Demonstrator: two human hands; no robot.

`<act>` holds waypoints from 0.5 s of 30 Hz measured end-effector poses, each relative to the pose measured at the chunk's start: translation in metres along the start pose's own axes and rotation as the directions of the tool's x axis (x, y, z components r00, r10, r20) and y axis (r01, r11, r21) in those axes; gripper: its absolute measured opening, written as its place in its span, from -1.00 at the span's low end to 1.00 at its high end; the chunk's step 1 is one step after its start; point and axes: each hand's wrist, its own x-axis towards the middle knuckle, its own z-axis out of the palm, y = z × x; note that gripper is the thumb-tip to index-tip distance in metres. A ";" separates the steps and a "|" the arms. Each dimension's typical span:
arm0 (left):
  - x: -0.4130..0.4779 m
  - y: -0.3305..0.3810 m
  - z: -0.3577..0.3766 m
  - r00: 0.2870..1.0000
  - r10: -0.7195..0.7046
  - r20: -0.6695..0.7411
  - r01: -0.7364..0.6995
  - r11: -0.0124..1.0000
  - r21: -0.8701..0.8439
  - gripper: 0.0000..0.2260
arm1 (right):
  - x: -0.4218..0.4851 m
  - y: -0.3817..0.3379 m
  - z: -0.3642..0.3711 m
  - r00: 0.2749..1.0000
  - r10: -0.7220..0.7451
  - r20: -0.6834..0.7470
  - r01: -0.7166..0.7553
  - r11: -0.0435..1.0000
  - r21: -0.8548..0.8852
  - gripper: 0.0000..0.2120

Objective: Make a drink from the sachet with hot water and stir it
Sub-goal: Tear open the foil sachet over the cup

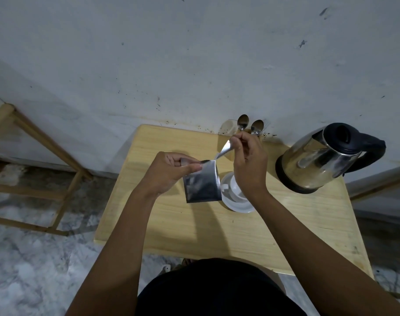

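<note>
A silver foil sachet (201, 185) hangs above the wooden table (217, 224). My left hand (169, 172) pinches its top left corner. My right hand (249, 163) pinches a torn strip (224, 150) that is peeled up from the sachet's top edge and still joined to it. A white cup on a white saucer (233, 204) stands under my right hand, partly hidden by it. A steel electric kettle (319, 160) with a black lid and handle stands at the table's right back. Two spoons (250, 125) stand bowl-up in a holder at the back edge.
A pale cup-like holder (227, 128) stands by the wall behind my right hand. The grey wall runs right behind the table. A wooden frame (35, 160) stands on the marble floor to the left. A cable lies on the floor at lower right.
</note>
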 end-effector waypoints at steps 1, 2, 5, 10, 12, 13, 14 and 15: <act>0.000 -0.001 -0.002 1.000 0.007 -0.020 -0.007 1.000 0.003 -0.83 | 0.002 0.002 0.001 0.997 0.063 -0.050 -0.061 0.997 0.042 -0.88; -0.001 -0.002 -0.005 0.999 0.011 -0.038 -0.011 1.000 0.010 -0.83 | 0.004 0.003 0.001 0.982 0.147 -0.117 -0.136 0.985 0.103 -0.88; -0.005 -0.007 -0.013 0.997 0.008 -0.082 -0.006 1.000 0.018 -0.85 | 0.011 0.008 -0.005 0.941 0.276 -0.198 -0.248 0.956 0.155 -0.87; -0.005 -0.011 -0.020 0.996 -0.028 -0.086 0.027 1.000 -0.005 -0.86 | -0.001 0.028 0.014 0.899 0.399 0.181 -0.397 0.916 -0.051 -0.85; -0.006 -0.014 -0.021 0.995 -0.046 -0.090 0.050 0.998 0.043 -0.86 | -0.008 0.033 0.027 0.848 0.445 0.288 -0.423 0.896 -0.137 -0.87; -0.007 -0.017 -0.022 0.993 -0.058 -0.102 0.064 0.996 0.061 -0.87 | -0.011 0.034 0.035 0.827 0.464 0.316 -0.431 0.886 -0.173 -0.87; -0.008 -0.020 -0.023 0.990 -0.068 -0.119 0.077 0.994 0.071 -0.88 | -0.013 0.036 0.042 0.809 0.482 0.337 -0.435 0.876 -0.208 -0.85; -0.009 -0.022 -0.023 0.987 -0.080 -0.138 0.091 0.993 0.077 -0.89 | -0.015 0.038 0.050 0.786 0.501 0.362 -0.441 0.865 -0.241 -0.84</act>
